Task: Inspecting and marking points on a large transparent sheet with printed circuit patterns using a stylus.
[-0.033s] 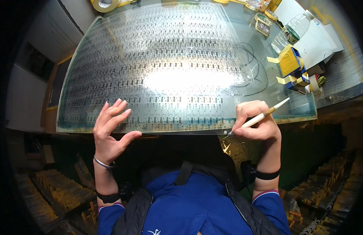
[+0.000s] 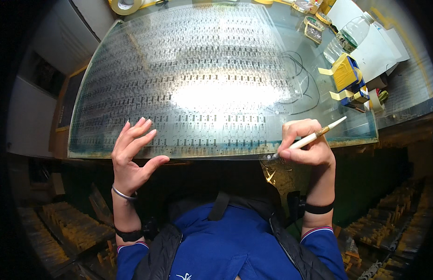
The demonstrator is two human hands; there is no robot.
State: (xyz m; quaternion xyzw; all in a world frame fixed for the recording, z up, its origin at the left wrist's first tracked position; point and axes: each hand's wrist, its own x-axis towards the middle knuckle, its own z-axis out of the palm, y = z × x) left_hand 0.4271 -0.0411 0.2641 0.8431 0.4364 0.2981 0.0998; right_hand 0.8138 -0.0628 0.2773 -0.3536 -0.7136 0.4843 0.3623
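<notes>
A clear film sheet [image 2: 132, 93] printed with rows of small dark circuit-like patterns lies on a glass-topped table [image 2: 338, 126]. My left hand [image 2: 132, 156] is at the front left edge of the sheet, fingers spread and thumb apart, holding nothing. At the front right corner, my right hand [image 2: 310, 149] pinches a slim white pen-like tool [image 2: 303, 142] with a gold band. Its pale tapered rear end points up and to the right. The working tip is down by the sheet's front edge, mostly hidden by my fingers; whether it touches is unclear.
To the right are a blue dispenser [image 2: 355, 97] with yellow tape, a plastic bottle [image 2: 354, 35], and white paper [image 2: 377, 53]. A thin dark cable [image 2: 314, 88] curls beside the film. At the back left lies a tape roll [image 2: 125, 5]. Bright glare covers the sheet's middle.
The tool's tip has shifted slightly up and right, toward the sheet's edge, with a small movement of my right fingers. My left hand stays put.
</notes>
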